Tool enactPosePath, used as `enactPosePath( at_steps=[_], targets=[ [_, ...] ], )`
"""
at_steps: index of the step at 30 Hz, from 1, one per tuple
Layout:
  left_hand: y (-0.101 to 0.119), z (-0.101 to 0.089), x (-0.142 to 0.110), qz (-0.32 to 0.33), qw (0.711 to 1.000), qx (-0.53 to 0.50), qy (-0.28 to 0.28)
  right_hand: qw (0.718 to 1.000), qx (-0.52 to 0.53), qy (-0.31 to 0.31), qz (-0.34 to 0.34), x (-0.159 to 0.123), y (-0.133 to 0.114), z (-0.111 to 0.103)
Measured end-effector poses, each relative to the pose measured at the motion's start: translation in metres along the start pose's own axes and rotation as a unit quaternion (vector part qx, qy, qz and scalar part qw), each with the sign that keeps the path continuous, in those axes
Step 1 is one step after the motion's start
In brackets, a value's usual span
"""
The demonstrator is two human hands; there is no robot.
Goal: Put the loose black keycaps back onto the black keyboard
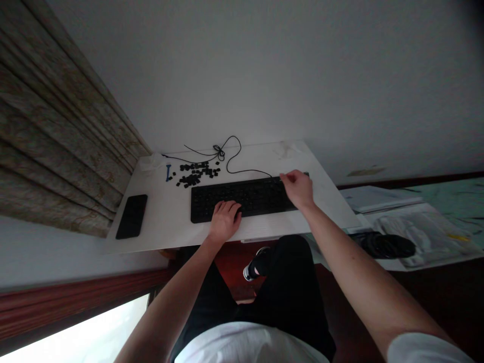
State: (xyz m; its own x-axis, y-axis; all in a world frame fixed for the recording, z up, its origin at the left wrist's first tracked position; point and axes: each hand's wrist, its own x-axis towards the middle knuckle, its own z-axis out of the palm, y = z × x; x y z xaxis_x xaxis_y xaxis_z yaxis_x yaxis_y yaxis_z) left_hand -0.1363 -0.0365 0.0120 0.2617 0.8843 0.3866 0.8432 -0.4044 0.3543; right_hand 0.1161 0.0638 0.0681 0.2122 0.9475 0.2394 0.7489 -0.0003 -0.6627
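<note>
A black keyboard (245, 197) lies across a small white table (166, 222). My left hand (225, 219) rests on its near left part, fingers curled down onto the keys, and holds nothing I can see. My right hand (298, 187) lies over the keyboard's far right corner, fingers bent toward its far edge; whether it grips anything is hidden. Several loose black keycaps (194, 174) are scattered behind the keyboard's left end. A small blue tool (168, 172) lies left of them.
The keyboard's black cable (227, 151) loops at the table's back. A black phone (132, 216) lies face down at the table's left. A curtain (56, 141) hangs on the left. Papers and a dark shoe (385, 245) lie on the floor at right.
</note>
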Motion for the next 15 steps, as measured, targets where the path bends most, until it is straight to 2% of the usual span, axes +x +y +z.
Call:
enactPosePath(
  at_steps=[2,6,10,15],
  targets=[
    [0.001,-0.001,0.0,0.009,1.0,0.002,-0.008,0.995,-0.042,0.086,0.033,0.012,0.034,-0.014],
    [0.002,-0.003,0.0,0.034,0.999,0.012,-0.031,0.977,-0.078,0.178,0.084,0.025,0.097,-0.033],
    [0.004,-0.002,-0.001,0.034,0.999,0.019,-0.039,0.973,-0.074,0.173,0.134,0.022,0.134,-0.034],
    [0.002,-0.002,-0.001,0.018,1.0,-0.016,-0.01,0.981,-0.095,0.12,0.122,0.018,0.139,-0.026]
  ],
)
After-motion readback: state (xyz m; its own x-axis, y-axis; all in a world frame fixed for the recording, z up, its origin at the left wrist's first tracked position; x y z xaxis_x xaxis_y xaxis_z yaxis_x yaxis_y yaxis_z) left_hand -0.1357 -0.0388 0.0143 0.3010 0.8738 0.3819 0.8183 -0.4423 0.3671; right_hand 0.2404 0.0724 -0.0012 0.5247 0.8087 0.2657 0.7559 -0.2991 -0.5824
